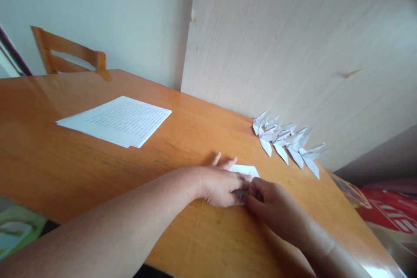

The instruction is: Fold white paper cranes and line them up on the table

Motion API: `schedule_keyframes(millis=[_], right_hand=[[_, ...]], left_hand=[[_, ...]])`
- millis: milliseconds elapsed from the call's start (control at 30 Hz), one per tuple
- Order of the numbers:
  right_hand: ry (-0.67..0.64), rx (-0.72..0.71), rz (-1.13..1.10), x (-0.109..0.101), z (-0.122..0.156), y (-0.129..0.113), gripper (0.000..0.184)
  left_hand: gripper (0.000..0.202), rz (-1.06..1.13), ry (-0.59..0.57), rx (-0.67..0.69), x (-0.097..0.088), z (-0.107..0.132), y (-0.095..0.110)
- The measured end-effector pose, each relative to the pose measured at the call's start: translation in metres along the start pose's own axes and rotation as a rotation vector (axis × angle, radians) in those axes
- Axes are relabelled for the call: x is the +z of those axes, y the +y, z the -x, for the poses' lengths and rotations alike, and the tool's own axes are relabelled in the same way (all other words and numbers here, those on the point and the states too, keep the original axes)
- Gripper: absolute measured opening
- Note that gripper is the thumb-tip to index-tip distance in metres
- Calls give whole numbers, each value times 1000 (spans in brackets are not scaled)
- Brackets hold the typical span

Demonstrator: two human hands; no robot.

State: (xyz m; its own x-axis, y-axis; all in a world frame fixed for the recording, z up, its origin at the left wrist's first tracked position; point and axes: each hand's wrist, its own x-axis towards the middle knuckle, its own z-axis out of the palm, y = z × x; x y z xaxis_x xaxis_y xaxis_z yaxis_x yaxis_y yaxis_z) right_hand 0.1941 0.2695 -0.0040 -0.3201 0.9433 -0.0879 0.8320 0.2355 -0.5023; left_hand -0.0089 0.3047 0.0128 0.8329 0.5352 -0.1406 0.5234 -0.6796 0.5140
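A small folded piece of white paper (245,170) lies on the orange wooden table (65,156), mostly hidden under my hands. My left hand (220,184) lies flat on it with fingers stretched out, pressing it down. My right hand (272,204) comes in from the lower right with its fingers curled, pinching the paper's near edge right beside the left hand's fingertips.
A row of several folded white paper figures (286,141) lies along the pale wooden panel (293,52) at the table's far side. A stack of printed sheets (117,120) rests to the left. A wooden chair (68,54) stands behind the table.
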Motion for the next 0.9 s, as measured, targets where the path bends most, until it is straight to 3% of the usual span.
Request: schedule_keyframes(millis=[900], right_hand=[[24, 4, 93, 4, 3, -7, 14]], left_hand=[[54, 41, -24, -30, 1, -2, -2]])
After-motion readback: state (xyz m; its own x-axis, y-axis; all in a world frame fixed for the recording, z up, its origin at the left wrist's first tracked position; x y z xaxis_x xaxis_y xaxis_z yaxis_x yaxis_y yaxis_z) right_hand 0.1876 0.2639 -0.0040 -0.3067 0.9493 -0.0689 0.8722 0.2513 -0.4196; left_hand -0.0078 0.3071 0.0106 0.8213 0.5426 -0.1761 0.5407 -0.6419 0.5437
